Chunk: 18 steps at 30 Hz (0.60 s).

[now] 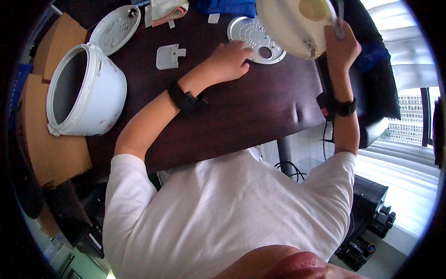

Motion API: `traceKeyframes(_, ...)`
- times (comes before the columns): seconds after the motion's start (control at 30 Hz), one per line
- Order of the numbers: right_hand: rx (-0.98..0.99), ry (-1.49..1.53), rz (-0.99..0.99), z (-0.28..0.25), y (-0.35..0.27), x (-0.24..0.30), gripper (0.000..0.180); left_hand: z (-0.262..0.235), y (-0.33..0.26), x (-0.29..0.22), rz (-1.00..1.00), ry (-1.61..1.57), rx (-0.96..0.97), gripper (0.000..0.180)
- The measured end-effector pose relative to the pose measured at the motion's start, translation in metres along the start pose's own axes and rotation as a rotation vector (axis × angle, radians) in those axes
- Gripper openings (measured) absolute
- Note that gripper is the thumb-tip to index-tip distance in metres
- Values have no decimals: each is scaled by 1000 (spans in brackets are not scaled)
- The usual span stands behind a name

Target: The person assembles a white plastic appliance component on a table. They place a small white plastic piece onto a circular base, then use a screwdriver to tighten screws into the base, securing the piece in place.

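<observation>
My right hand (344, 49) is raised at the upper right and closed on the edge of a round cream-coloured lid (290, 25), which is tilted and cut off by the top of the view. A narrow clear piece (340, 29) shows at the fingers of that hand; what it is I cannot make out. Below and left of the lid, my left hand (230, 63) is at the near edge of a silver perforated disc (244, 30) with one larger round hole. Its thumb and fingers are apart; whether they touch the disc is unclear. A small white plastic cover (168, 56) lies left of that hand.
On the dark table (223, 116), a white round pot-like housing (104, 93) lies tilted at the left beside cardboard (58, 125). Behind it is a white oval lid (114, 30). Folded cloth (167, 10) and blue fabric (227, 7) are along the far edge.
</observation>
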State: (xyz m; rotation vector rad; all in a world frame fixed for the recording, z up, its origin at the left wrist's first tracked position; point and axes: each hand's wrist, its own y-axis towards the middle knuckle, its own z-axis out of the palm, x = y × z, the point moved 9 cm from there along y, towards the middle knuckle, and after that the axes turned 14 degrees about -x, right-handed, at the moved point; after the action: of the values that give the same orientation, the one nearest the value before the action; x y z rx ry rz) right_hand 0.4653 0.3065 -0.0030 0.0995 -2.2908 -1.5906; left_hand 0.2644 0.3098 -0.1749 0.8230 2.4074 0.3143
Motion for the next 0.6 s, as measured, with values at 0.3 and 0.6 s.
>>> traceKeyframes(0.3,335,727,1049,8,-83,-28,17,-90,-32,44,-615,-1337,-477,51)
traceKeyframes(0.6,989,718,964,37,-191,58,26,-66,-117,92,-935,-958,-221,23)
